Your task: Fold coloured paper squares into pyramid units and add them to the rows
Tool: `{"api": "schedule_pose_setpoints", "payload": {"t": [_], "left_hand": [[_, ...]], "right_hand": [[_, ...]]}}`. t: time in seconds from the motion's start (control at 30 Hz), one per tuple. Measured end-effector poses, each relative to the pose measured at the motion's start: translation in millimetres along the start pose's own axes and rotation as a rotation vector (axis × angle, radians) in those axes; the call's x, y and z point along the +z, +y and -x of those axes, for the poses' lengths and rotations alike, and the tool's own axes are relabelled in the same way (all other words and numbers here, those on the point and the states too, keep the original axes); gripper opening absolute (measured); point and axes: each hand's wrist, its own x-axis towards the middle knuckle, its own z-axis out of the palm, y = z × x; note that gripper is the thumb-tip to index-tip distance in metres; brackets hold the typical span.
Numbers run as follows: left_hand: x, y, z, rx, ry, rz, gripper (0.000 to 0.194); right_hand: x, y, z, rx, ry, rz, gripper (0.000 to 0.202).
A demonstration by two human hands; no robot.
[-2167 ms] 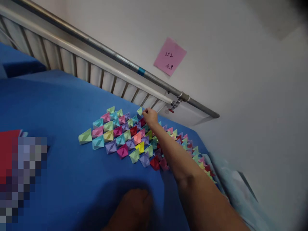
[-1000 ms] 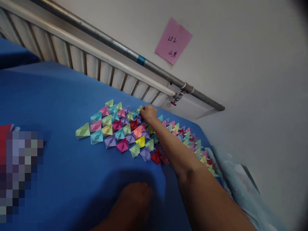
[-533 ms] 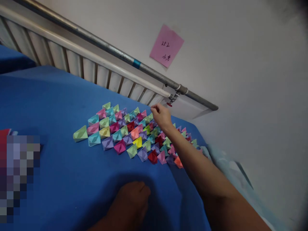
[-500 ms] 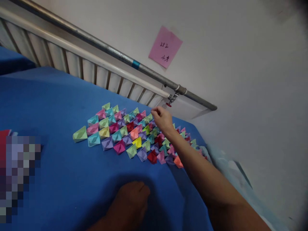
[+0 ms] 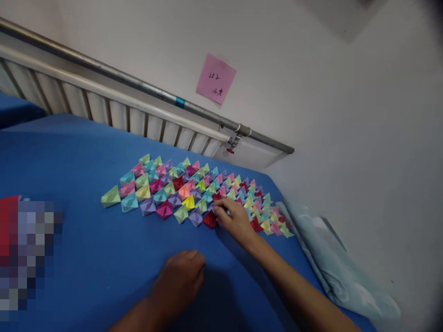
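Observation:
Folded paper boats (image 5: 164, 209) in many colours stand in slanting rows on a blue bed sheet (image 5: 69, 267). My right hand (image 5: 237, 221) is over the front rows, its thumb and forefinger pinched together beside a dark red paper boat (image 5: 209, 220). Whether the fingertips touch or hold a boat there is hidden. A yellow boat (image 5: 188, 202) and a purple boat (image 5: 195, 216) stand just left of those fingertips. My left hand (image 5: 183, 276) is curled into a fist low over the sheet, in front of the rows and apart from them; nothing shows in it.
Behind the bed runs a white radiator (image 5: 116, 110) with a metal pipe (image 5: 138, 86) above it and a red-handled valve (image 5: 230, 151). A pink note (image 5: 216, 79) is stuck on the wall. Folded light blue bedding (image 5: 332, 263) lies at right; a red item (image 5: 8, 226) is at left.
My right hand has come down and nearer, from above the back rows to the front rows by the dark red boat. My left fist stays about where it was. The view has shifted a little.

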Motion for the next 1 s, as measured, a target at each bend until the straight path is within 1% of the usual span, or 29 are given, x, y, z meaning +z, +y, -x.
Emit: {"api": "schedule_pose_setpoints", "payload": {"t": [0.1, 0.17, 0.27, 0.33, 0.43, 0.53, 0.63, 0.77, 0.87, 1.0], "left_hand": [[1.6, -3.6, -0.8, 0.02, 0.002, -0.007, 0.022], [4.1, -7.3, -1.1, 0.065, 0.019, -0.006, 0.021], [9.4, -12.2, -1.3, 0.14, 0.092, 0.038, 0.02], [13.6, -14.2, -1.3, 0.176, 0.154, 0.067, 0.021], [20.9, -16.0, -1.7, 0.222, 0.226, 0.07, 0.021], [28.4, -16.9, -2.4, 0.234, 0.299, 0.07, 0.022], [31.5, -17.7, -2.5, 0.231, 0.354, 0.071, 0.022], [25.8, -17.7, -1.4, 0.261, 0.316, 0.06, 0.02], [21.6, -16.5, -1.4, 0.262, 0.319, 0.059, 0.021], [20.5, -14.8, -2.4, 0.265, 0.341, 0.059, 0.022]], "right_hand": [[4.2, -2.6, -54.3, 0.013, -0.045, 0.209, 0.017], [13.1, -3.3, -91.6, 0.027, -0.047, 0.254, 0.017], [31.9, -1.1, -140.4, 0.068, -0.044, 0.319, 0.021], [45.6, 1.5, -165.6, 0.093, -0.05, 0.359, 0.023], [63.6, 5.1, -192.2, 0.098, -0.067, 0.408, 0.027], [76.4, 8.3, -207.3, 0.095, -0.117, 0.451, 0.027], [84.0, 11.1, -213.8, 0.102, -0.179, 0.49, 0.024], [88.7, 12.6, -214.7, 0.113, -0.208, 0.529, 0.025], [89.3, 11.6, -213.6, 0.104, -0.212, 0.548, 0.028], [88.6, 8.3, -212.4, 0.094, -0.224, 0.569, 0.031]]}}
